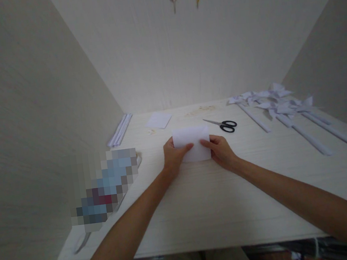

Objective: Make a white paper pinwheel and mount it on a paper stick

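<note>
Near the middle of the table [202, 210], the left hand [173, 157] and right hand [222, 151] pinch the two side edges of a folded white paper [191, 142], thumbs on top. Black-handled scissors [223, 124] lie just beyond its far right corner, paper pinwheels [285, 110] crowd the far right edge, and rolled paper sticks [120, 130] line the far left edge. The near edge lies bare under the forearms.

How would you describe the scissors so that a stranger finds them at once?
Look at the pale table, just beyond the right hand on the folded paper. The scissors lie flat there, closed. Their black handles set them apart from the white paper around.
</note>
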